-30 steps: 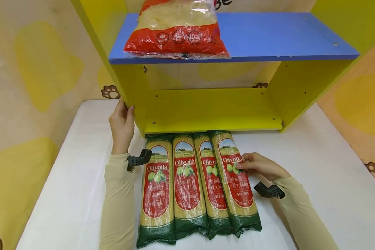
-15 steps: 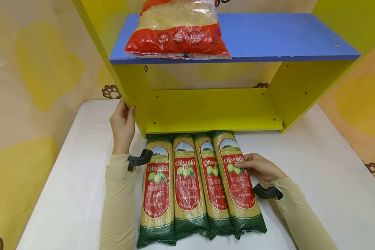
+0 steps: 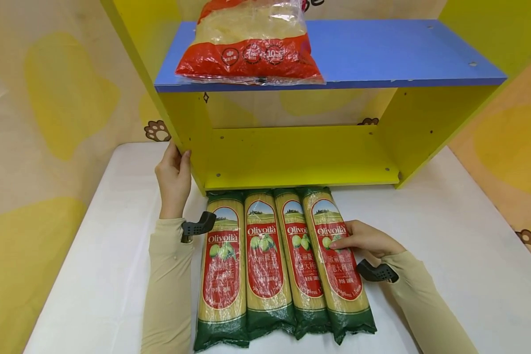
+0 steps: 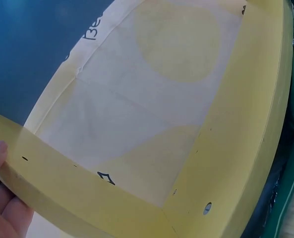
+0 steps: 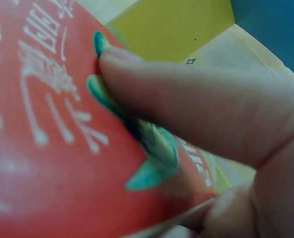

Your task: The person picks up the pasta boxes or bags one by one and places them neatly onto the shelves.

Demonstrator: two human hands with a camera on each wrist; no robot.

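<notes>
Several green-ended spaghetti packs with red labels lie side by side in front of the shelf unit. My right hand (image 3: pixel 367 238) grips the rightmost spaghetti pack (image 3: pixel 338 265), thumb across its label and fingers at its right edge. That pack slants, its near end to the right, and overlaps the neighbouring spaghetti pack (image 3: pixel 298 246). In the right wrist view the thumb (image 5: pixel 186 94) presses on the red label (image 5: pixel 62 163). My left hand (image 3: pixel 174 177) holds the left side panel of the yellow shelf unit (image 3: pixel 292 152); the left wrist view has its fingers (image 4: pixel 10 213) curled round the panel's edge.
On the blue shelf board (image 3: pixel 402 49) above sits a red and clear bag (image 3: pixel 252 46) with pale contents. The white table (image 3: pixel 469 211) extends to both sides of the unit. A patterned cloth wall (image 3: pixel 62 98) stands behind and at the left.
The rightmost spaghetti pack has shifted slightly to the right and toward me at its near end. My right thumb sits a little lower on its label. The left hand stays put.
</notes>
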